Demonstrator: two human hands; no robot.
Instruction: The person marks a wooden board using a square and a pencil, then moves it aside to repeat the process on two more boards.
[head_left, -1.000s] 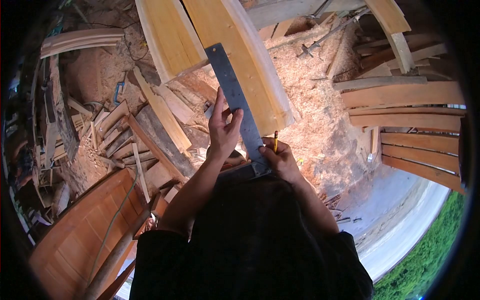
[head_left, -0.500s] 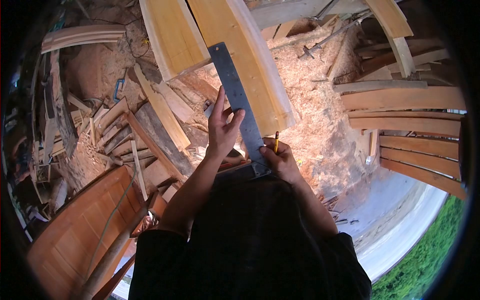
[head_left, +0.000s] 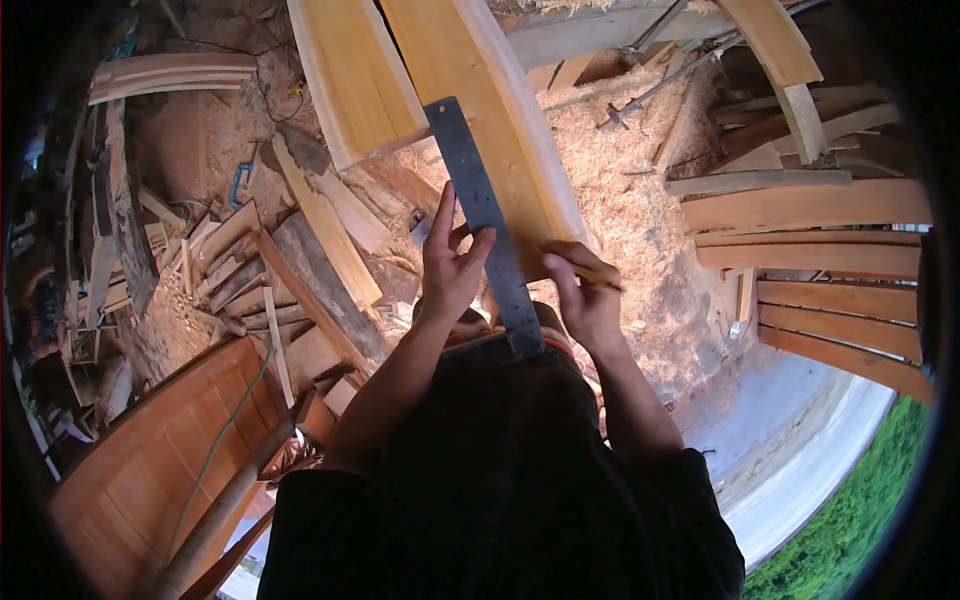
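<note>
**Firmly down: left hand (head_left: 452, 268) pins a long dark grey metal ruler (head_left: 483, 210) on a pale curved wooden plank (head_left: 470, 90)**

The ruler lies lengthwise on the near end of the plank. Its far tip rests on the bare wood and its near end runs down to a darker crosspiece just above the person's black shirt. The left hand is spread open over it. The forefinger stretches up along the ruler's left edge, the thumb lies across the metal face, and the other fingers fan out to the left. Nothing is gripped in the palm; the hand simply presses the tool flat.

The right hand (head_left: 588, 298) is just to the right of the ruler, close to it but not on it. Its fingers are curled tight around a short yellow pencil (head_left: 600, 278), which lies roughly level and sticks out to the right of the knuckles. The fingertips reach the plank's near right edge. Whether the pencil point touches the wood cannot be told.

A second pale plank (head_left: 345, 70) lies alongside the first on its left. Below and to the right of both, a deep bed of tan sawdust and shavings (head_left: 630, 170) covers the ground. Further right is a stack of reddish curved boards (head_left: 810, 215). Grey offcuts and slats (head_left: 235, 265) are scattered to the left, and a brown panelled wooden door (head_left: 150, 470) lies at lower left. A strip of green grass (head_left: 860, 520) shows at lower right.
</note>
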